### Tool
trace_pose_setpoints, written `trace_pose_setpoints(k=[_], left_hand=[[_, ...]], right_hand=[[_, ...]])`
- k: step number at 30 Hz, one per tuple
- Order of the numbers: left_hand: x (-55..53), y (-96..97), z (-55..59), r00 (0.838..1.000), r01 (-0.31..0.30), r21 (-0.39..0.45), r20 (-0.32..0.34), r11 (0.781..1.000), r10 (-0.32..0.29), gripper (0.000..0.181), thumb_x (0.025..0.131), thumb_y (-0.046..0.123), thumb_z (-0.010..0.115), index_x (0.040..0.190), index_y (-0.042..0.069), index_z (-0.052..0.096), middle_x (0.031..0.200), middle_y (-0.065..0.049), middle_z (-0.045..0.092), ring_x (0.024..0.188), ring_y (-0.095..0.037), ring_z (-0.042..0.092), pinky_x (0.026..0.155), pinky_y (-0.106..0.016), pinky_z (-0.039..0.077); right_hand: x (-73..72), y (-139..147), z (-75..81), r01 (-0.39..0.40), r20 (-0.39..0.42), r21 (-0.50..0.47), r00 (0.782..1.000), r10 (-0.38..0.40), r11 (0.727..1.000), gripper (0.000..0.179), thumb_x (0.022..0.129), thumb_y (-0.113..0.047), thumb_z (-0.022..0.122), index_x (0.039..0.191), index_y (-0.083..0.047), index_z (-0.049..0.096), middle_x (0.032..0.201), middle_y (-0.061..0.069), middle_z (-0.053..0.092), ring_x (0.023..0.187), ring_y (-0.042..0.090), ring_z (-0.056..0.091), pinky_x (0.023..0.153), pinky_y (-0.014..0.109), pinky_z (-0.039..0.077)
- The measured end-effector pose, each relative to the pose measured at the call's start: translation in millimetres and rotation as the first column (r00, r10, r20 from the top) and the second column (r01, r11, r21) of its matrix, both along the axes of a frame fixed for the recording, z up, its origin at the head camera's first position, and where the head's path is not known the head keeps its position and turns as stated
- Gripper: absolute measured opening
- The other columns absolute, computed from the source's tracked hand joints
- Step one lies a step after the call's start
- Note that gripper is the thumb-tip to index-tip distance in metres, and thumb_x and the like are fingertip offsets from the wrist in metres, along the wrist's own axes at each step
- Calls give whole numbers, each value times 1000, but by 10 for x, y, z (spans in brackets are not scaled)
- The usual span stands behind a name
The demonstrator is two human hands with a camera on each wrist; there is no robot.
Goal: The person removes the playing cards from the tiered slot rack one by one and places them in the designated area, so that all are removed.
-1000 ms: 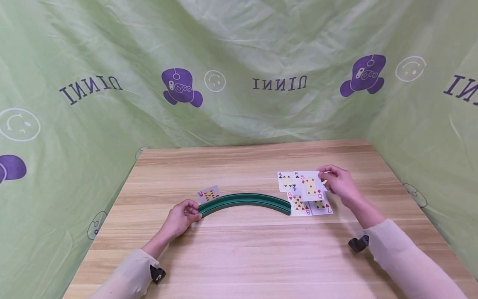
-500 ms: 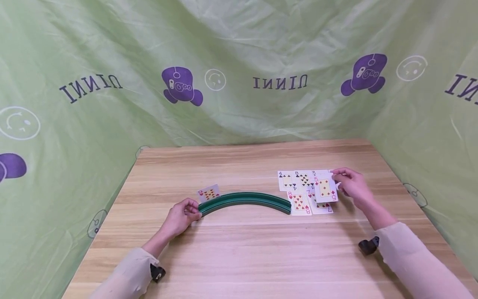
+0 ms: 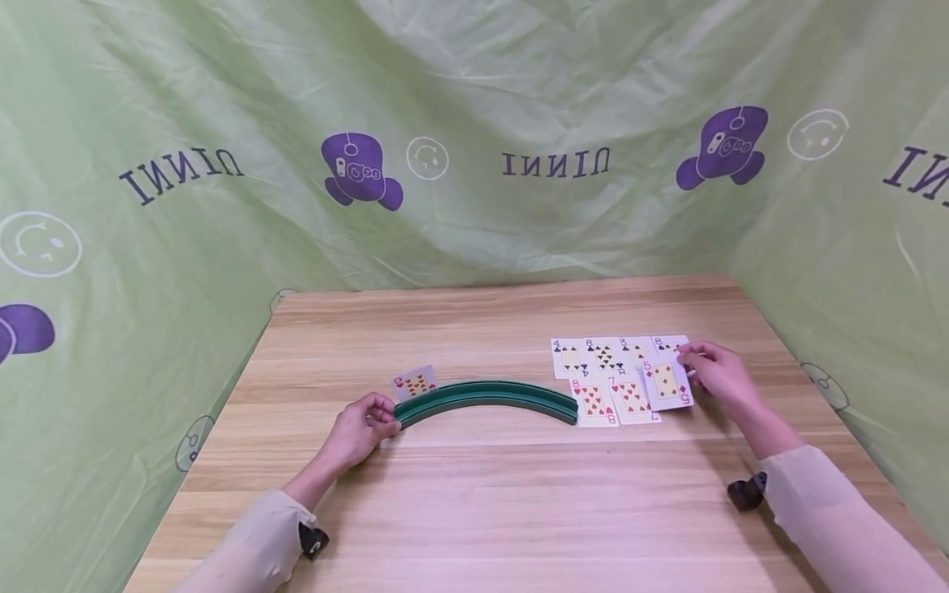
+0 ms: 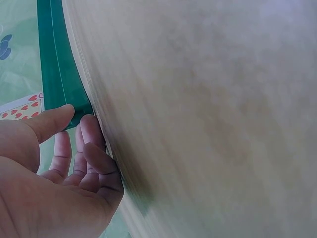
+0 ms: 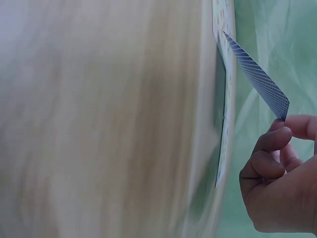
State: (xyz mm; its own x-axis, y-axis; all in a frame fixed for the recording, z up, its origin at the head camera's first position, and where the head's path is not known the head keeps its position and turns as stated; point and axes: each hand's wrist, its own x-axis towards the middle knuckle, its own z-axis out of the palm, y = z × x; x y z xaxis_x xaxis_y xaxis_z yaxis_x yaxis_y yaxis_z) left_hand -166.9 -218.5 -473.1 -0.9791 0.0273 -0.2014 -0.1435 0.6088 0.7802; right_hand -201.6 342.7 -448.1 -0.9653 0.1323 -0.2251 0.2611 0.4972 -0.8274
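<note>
In the head view my left hand (image 3: 354,432) pinches the left end of a green curved playing card holder (image 3: 485,394) on the table. The left wrist view shows the thumb on top of the holder's end (image 4: 62,74). A red heart card (image 3: 413,383) shows behind that end, its lower edge hidden. My right hand (image 3: 722,383) pinches the upper right corner of a five of diamonds (image 3: 667,387). This card (image 5: 260,77) tilts over the table in the right wrist view, its patterned back showing. Beneath it, the seven of hearts (image 3: 632,399) is partly covered.
A row of black club cards (image 3: 604,356) lies face up at the back right, and the eight of hearts (image 3: 593,402) lies in front of it by the holder's right end. Green cloth (image 3: 474,222) hangs around the wooden table (image 3: 489,511).
My right hand has carried the five of diamonds to the right, from over the club cards to beside the seven of hearts, uncovering the cards beneath. The left hand and holder stay still.
</note>
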Motion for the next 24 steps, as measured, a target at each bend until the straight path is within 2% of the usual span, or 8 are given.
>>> trace_pose_setpoints(k=[6, 11, 13, 15, 19, 24], left_hand=[[4, 1, -7, 1000, -3, 5, 0, 1000, 3, 24, 87, 4, 74, 107, 7, 60, 96, -8, 65, 84, -18, 60, 72, -26, 48], [-1, 3, -17, 1000, 0, 0, 2, 1000, 0, 24, 87, 5, 73, 107, 7, 60, 96, -7, 65, 84, -18, 60, 73, -26, 48], [-4, 3, -20, 1000, 0, 0, 2, 1000, 0, 24, 87, 5, 73, 107, 7, 60, 97, -7, 65, 84, -17, 60, 73, -26, 48], [-4, 5, -18, 1000, 1, 0, -1, 1000, -1, 24, 87, 5, 73, 107, 7, 60, 96, -7, 65, 84, -17, 60, 73, -26, 48], [-4, 5, -12, 1000, 3, 1, -2, 1000, -3, 24, 87, 5, 73, 107, 7, 60, 96, -7, 65, 84, -17, 60, 72, -26, 48], [0, -3, -4, 1000, 2, -1, 2, 1000, -2, 23, 87, 6, 73, 107, 7, 60, 97, -7, 65, 84, -18, 60, 71, -26, 49]], right_hand=[[8, 49, -17, -1, 33, 48, 999, 0, 999, 45, 101, -28, 51, 134, 2, 51, 91, -6, 55, 78, 7, 52, 68, 26, 47], [16, 61, -18, -38, 63, 114, 998, 31, 993, 46, 101, -32, 50, 133, 2, 52, 115, 17, 58, 93, 17, 50, 73, 29, 42], [18, 64, -22, -55, 68, 128, 997, 47, 990, 46, 101, -32, 49, 131, 2, 53, 122, 21, 56, 95, 20, 50, 75, 29, 42], [19, 71, -29, -64, 72, 132, 996, 54, 989, 44, 101, -31, 50, 129, 2, 54, 118, 19, 58, 93, 19, 52, 74, 29, 44], [24, 95, -43, -71, 78, 106, 995, 63, 992, 42, 100, -26, 51, 128, 4, 53, 102, 6, 62, 85, 14, 55, 72, 26, 49], [32, 117, -27, -79, 78, 71, 994, 74, 994, 43, 101, -22, 50, 132, 7, 50, 103, 8, 65, 82, 11, 58, 71, 25, 52]])
